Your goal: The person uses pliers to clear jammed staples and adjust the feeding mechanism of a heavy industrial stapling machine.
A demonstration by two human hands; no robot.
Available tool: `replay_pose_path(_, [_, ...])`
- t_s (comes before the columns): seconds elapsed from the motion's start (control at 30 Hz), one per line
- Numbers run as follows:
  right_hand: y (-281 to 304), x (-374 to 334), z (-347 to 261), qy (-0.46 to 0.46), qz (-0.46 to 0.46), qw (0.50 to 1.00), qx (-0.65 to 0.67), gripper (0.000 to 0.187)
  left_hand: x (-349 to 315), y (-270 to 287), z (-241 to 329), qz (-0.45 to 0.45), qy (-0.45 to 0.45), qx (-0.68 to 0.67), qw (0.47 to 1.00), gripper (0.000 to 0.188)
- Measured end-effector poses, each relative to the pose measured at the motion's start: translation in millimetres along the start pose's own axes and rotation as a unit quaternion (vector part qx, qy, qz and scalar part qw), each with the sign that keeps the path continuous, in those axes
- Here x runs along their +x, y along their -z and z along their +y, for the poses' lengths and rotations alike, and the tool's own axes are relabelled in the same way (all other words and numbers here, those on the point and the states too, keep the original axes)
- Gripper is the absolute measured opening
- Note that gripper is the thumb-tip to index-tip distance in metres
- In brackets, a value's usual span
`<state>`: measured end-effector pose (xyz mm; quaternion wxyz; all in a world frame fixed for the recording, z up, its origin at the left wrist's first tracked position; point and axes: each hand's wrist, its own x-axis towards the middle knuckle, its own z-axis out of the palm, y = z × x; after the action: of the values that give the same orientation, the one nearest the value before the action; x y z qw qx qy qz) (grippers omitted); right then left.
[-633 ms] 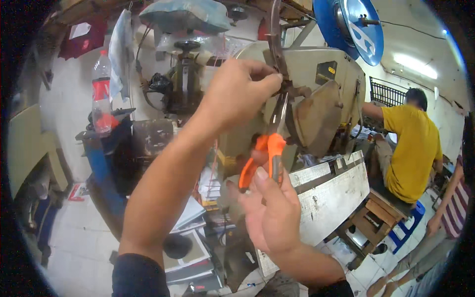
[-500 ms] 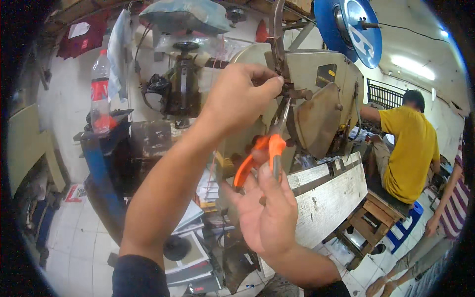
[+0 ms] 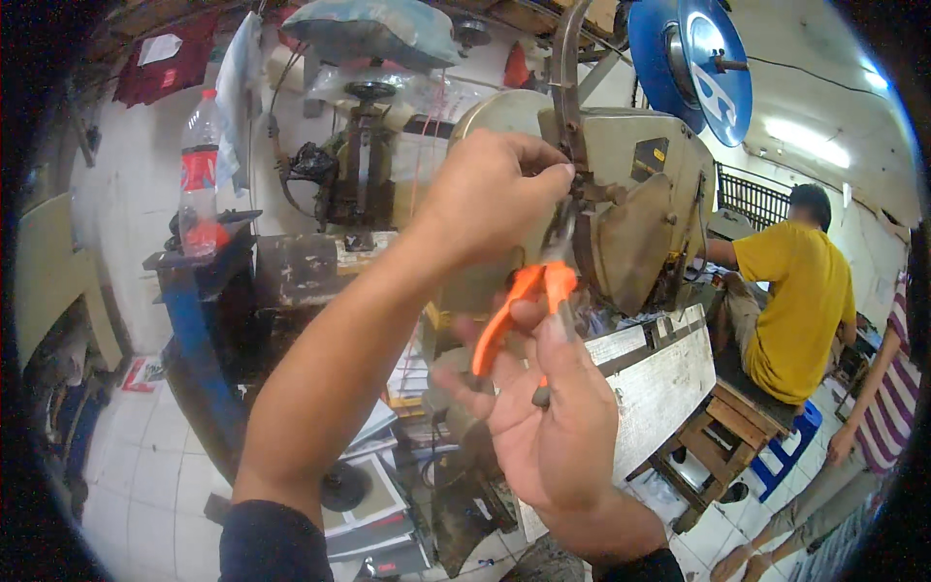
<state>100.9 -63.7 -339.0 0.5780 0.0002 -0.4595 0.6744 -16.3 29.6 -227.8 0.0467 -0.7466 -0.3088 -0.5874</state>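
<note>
The left hand (image 3: 490,199) hides the tips of the orange-handled pliers (image 3: 524,301) against the machine (image 3: 630,184).

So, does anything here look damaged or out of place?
Nothing looks broken or spilled. The left hand pinches at the machine, and the right hand holds orange-handled pliers under it. The plastic bottle stands upright on the blue stand.

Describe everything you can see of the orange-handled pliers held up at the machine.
The orange-handled pliers have two smooth, plastic-looking grips spread apart in a narrow V, the left one longer in view. Their dark metal head points up at the beige machine, half hidden. The right hand holds them from below; the left hand pinches just above.
</note>
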Motion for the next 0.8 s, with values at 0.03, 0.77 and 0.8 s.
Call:
replay_pose_path(0.03, [1,2,0,0.001,0.0,1.0,-0.001,0.03,1,0,1,0.001,-0.014,0.006,1.0,0.035])
replay_pose_path(0.77, [4,10,19,0.079,0.028,0.995,-0.045,0.032,2,0,-5,-0.005,-0.042,-0.005,0.999,0.036])
replay_pose_path(0.8, [3,11,20,0.091,0.046,0.993,-0.059,0.032,2,1,-4,-0.004,-0.042,-0.007,0.999,0.036])
